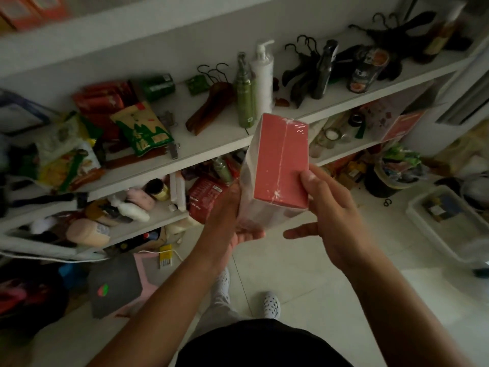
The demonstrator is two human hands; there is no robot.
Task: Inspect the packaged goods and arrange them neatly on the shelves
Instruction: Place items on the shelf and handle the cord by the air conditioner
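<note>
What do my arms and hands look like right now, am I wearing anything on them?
Both forearms are bare as far as the picture shows them, with no sleeves. The left hand and right hand have no gloves, and no watch, bracelet or ring is visible on either.

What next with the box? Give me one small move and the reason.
Probably turn the box over to check another side: the left hand holds it in front of the shelf, the right hand only touches its edge, and just one red wrapped face shows.
</note>
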